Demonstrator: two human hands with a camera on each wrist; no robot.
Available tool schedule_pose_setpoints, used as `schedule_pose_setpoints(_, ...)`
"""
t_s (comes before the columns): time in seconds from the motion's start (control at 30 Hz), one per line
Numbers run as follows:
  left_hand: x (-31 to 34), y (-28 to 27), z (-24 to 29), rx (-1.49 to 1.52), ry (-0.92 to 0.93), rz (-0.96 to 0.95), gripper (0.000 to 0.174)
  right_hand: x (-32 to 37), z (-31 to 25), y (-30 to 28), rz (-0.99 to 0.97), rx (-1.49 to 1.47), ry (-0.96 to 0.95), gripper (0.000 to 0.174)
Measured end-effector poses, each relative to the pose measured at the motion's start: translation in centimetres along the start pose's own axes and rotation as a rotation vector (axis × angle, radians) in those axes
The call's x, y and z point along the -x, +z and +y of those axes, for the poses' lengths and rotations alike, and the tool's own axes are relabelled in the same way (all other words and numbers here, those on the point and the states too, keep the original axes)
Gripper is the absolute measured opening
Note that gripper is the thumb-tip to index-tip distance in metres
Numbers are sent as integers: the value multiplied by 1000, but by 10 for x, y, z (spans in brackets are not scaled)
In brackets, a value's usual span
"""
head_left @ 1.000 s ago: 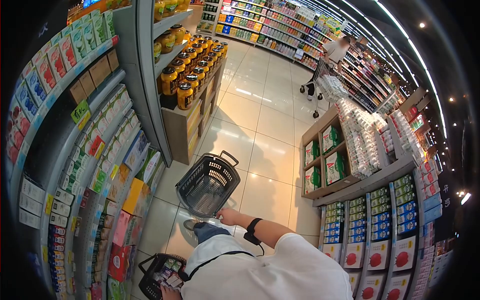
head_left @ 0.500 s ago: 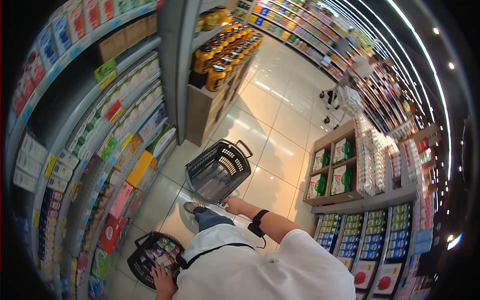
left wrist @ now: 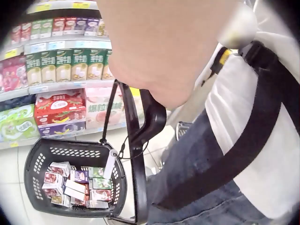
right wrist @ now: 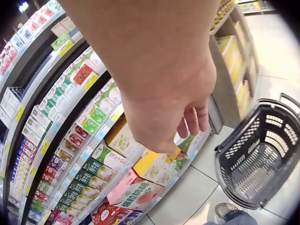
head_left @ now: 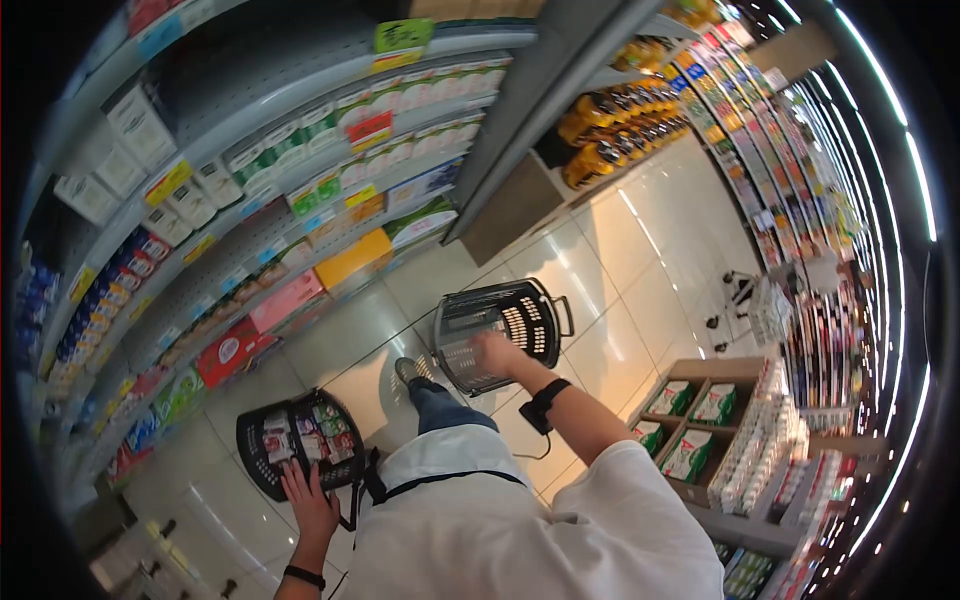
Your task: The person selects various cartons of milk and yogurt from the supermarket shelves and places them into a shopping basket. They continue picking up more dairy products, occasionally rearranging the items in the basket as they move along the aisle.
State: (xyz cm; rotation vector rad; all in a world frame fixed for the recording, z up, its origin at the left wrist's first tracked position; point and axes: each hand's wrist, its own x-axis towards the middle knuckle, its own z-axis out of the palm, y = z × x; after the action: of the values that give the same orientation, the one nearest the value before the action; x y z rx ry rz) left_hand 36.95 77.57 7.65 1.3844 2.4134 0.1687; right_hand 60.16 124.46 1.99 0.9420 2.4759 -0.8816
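Note:
Just over the rim of a black shopping basket (head_left: 258,452), my left hand (head_left: 312,500) has its fingers spread. Small drink cartons (left wrist: 77,187) lie inside that basket. A black handle (left wrist: 136,159) stands up from it beside my leg and overlaps the hand in the left wrist view, where the fingers are hidden. My right hand (head_left: 497,356), blurred, hangs over a second black basket (head_left: 535,310) on the floor. Its fingers (right wrist: 202,117) hang loosely with nothing in them in the right wrist view. The slatted bottom of the second basket (right wrist: 262,164) shows.
Curved shelves (head_left: 290,240) of boxed drinks line the left side. Past their end stands a wooden display (head_left: 515,205) with yellow jars. On the right is a wooden crate stand (head_left: 690,420) with green-white packs. A trolley (head_left: 765,305) stands farther down the aisle.
My view has turned left. My right hand has left the second basket's near rim and risen over it. More of my left hand and the carton-filled basket has come into view.

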Motion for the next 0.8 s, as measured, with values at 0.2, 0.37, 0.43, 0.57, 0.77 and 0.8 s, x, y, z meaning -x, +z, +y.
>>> schedule_pose_setpoints(0.2, -6, 29, -17, 47, -455, 508, 82, -115, -88, -90, 187, -6, -349, 53)
schedule_pose_setpoints(0.37, -22, 20, 1, 489, -859, 303, 46, -237, -169, -115, 320, 134, -741, 69)
schedule_pose_setpoints(0.43, -18, 30, 4, 470, -922, 271, 38, -272, -200, -117, 383, 257, -809, 75)
schedule_pose_setpoints(0.57, -17, 25, 7, 458, -945, 295, 25, -327, -234, -117, 504, 424, -839, 82)
schedule_pose_setpoints(0.77, -22, 28, 12, 403, -878, 391, 23, -369, -251, -125, 521, 657, -611, 76)
schedule_pose_setpoints(0.8, -21, 27, 11, 428, -917, 369, 23, -370, -253, -129, 461, 668, -554, 73)
